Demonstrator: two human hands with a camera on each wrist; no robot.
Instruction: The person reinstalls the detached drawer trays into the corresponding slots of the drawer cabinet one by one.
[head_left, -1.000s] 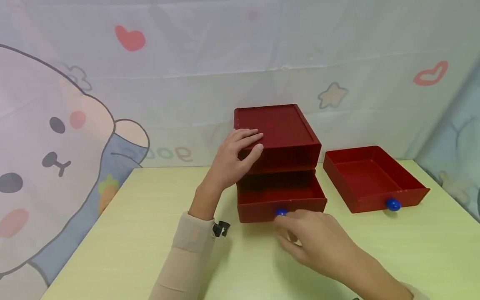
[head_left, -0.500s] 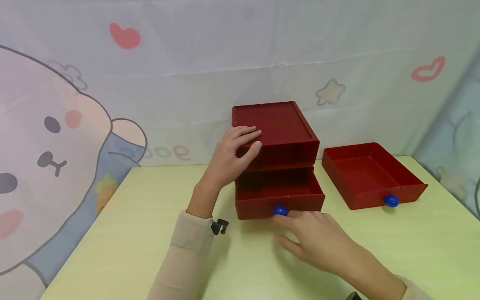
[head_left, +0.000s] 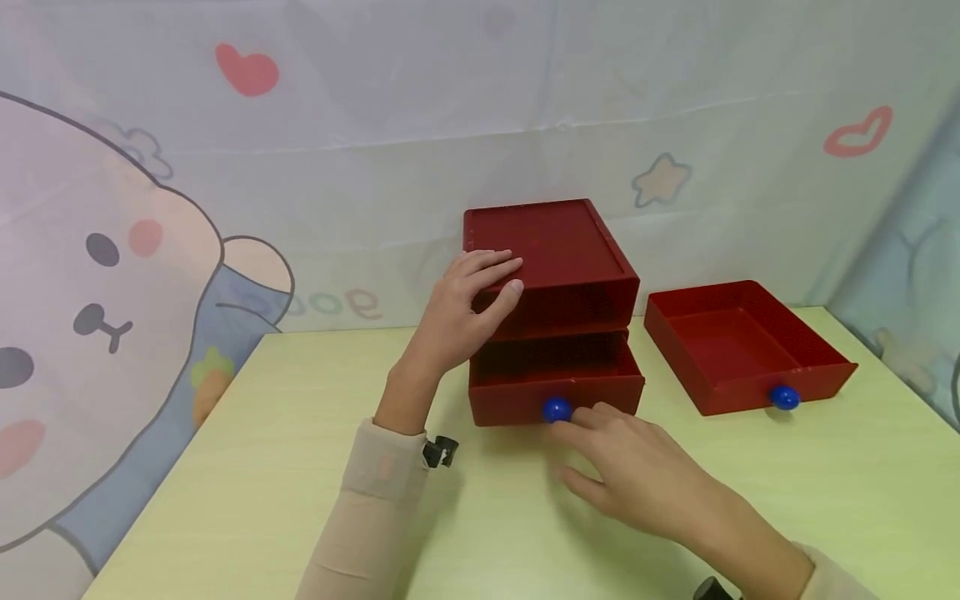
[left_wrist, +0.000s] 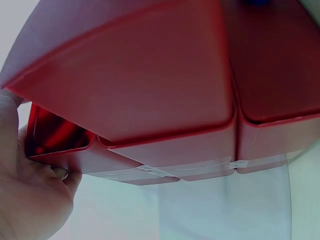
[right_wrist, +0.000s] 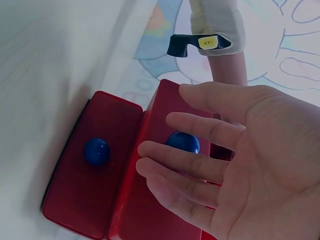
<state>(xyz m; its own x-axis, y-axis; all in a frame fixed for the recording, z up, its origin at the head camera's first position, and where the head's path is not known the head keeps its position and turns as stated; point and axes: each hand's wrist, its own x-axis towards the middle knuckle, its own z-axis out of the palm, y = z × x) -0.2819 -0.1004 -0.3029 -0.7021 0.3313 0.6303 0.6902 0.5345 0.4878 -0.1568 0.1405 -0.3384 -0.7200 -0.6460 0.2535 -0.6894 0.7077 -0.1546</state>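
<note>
A red drawer cabinet [head_left: 547, 242] stands at the back of the table, its top slot without a drawer. My left hand [head_left: 457, 312] rests on its top left corner, with straight fingers on top and thumb at the front edge. Below the slot, a red drawer [head_left: 510, 402] with a round blue knob [head_left: 557, 410] sticks partway out. My right hand [head_left: 637, 467] is at that drawer's front, fingertips just right of the knob. In the right wrist view its fingers are extended, palm showing, partly covering the knob. A lower drawer [right_wrist: 75, 195] with its own blue knob [right_wrist: 96, 152] sits farther in.
A loose red drawer [head_left: 738, 342] with a blue knob lies on the pale yellow table [head_left: 285, 467], right of the cabinet. Behind hangs a printed cloth [head_left: 375, 183] with a cartoon bear.
The protruding drawer has slid slightly inward. My right hand's fingers have straightened near the knob, which shows more fully. My left hand has stayed on the cabinet's corner.
</note>
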